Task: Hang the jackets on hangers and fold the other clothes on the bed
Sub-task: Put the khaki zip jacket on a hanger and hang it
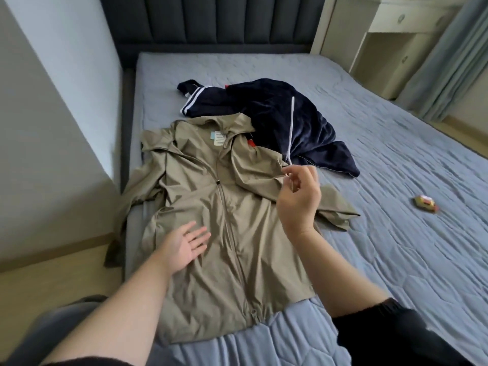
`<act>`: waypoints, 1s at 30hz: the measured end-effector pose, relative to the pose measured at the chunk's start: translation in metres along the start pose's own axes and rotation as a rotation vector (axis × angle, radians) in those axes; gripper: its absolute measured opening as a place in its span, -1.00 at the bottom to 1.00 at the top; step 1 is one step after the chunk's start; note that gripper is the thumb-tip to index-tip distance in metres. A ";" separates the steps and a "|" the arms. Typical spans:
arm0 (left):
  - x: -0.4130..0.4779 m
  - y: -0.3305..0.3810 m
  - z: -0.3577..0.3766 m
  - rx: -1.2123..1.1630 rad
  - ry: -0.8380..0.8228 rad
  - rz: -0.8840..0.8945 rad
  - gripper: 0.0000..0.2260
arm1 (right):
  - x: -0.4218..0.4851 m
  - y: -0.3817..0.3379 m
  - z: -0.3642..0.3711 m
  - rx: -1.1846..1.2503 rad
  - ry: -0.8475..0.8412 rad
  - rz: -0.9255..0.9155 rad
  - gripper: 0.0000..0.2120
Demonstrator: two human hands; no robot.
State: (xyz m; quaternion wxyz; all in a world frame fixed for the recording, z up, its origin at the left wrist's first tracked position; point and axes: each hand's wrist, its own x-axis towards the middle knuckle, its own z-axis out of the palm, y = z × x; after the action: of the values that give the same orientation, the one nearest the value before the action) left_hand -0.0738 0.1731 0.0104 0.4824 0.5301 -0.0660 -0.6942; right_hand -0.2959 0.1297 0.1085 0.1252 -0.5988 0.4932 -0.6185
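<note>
Tan thin zip-front jacket [224,233] lies flat, front up, on blue quilted bed [396,233], near left edge. Crumpled navy velvet garment w/ white stripes [285,122] just behind, overlapping the shoulder. Left hand [184,244] low over jacket front, fingers straight, holds nothing. Right hand [298,199] raised over jacket shoulder, fingers loosely curled; can't tell if pinching fabric.

Soft daylight from right, dim overall, slight motion blur, wide-angle bowing at edges.

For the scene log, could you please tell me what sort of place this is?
Most likely a bedroom in a home: a bed with a blue quilted cover, a dark padded headboard behind it, and a pale cabinet beside long curtains in the far corner.
</note>
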 end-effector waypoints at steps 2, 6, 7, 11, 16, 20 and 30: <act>0.001 0.000 0.000 -0.034 0.011 -0.001 -0.62 | 0.004 0.000 -0.007 0.057 0.141 0.090 -0.75; 0.000 -0.005 0.000 0.009 0.007 -0.030 -0.63 | 0.012 0.018 -0.031 0.190 0.257 0.349 -0.75; 0.000 -0.004 0.000 0.005 0.009 -0.027 -0.63 | 0.011 0.020 -0.036 0.182 0.263 0.381 -0.73; 0.001 -0.006 -0.001 0.022 0.004 -0.046 -0.64 | 0.004 0.020 -0.045 0.302 0.354 0.545 -0.68; 0.000 -0.007 -0.001 0.026 0.016 -0.059 -0.63 | 0.013 0.021 -0.058 0.482 0.537 0.793 -0.67; -0.005 -0.008 0.001 0.040 0.011 -0.063 -0.63 | 0.013 0.011 -0.073 0.695 0.594 0.896 -0.60; -0.008 -0.004 0.010 -0.049 -0.166 -0.024 -0.59 | -0.003 0.005 -0.081 1.014 0.151 0.914 -0.59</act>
State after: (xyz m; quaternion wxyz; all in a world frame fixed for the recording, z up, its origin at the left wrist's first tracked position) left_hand -0.0845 0.1774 0.0179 0.4796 0.4593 -0.0824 -0.7431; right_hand -0.3669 0.1671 0.1195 0.6037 -0.1532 0.3532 -0.6981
